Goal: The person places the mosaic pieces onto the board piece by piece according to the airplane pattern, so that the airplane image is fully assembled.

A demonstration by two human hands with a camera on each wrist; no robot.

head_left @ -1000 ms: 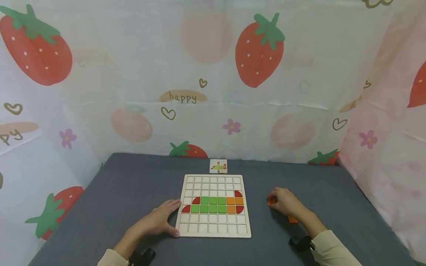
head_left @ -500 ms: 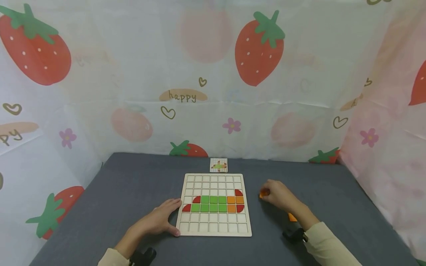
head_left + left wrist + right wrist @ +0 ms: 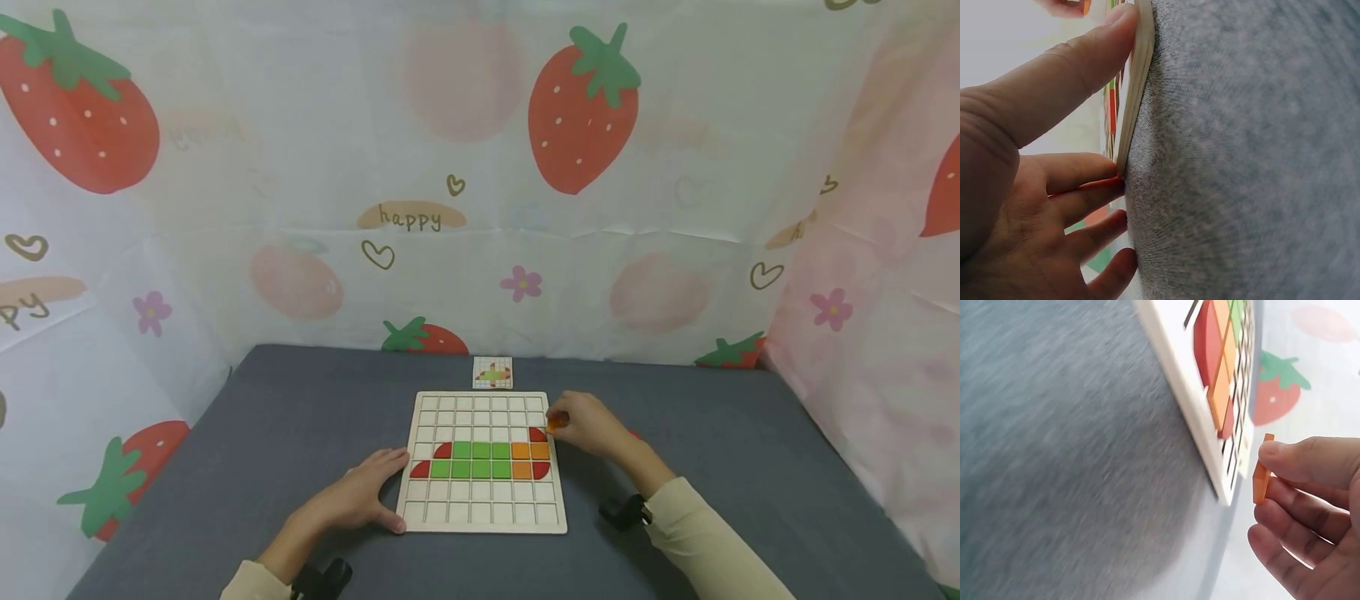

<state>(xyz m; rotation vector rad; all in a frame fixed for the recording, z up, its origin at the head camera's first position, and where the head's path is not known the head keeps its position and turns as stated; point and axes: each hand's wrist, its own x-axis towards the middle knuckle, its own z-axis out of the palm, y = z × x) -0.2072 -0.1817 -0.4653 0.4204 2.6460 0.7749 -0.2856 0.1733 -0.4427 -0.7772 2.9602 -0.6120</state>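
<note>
The person's right hand point(image 3: 588, 427) pinches a small orange piece point(image 3: 1261, 470) between thumb and fingertips, with the other fingers curled loosely beneath it. In the head view the orange piece point(image 3: 552, 424) sits at the right edge of the wooden grid board point(image 3: 482, 508), beside the upper rows on that side and just above the far red quarter-round piece point(image 3: 536, 434). The right wrist view shows the piece held clear of the board's surface, just off its rim.

The left hand point(image 3: 358, 498) lies flat on the grey table cover point(image 3: 300, 425) against the board's near left corner. Its fingers are straight and spread, holding nothing: the thumb point(image 3: 1079, 65) presses along the board's edge point(image 3: 1137, 75) and the fingertips touch the same side further along.

On the board, two rows of green squares point(image 3: 480, 460) fill the middle, with orange squares point(image 3: 529, 461) to their right and red quarter-round pieces at both ends of the pattern. A small pattern card point(image 3: 492, 372) lies on the table just beyond the board's far edge. A strawberry-printed curtain point(image 3: 585, 117) encloses the table on the far side and both flanks.
</note>
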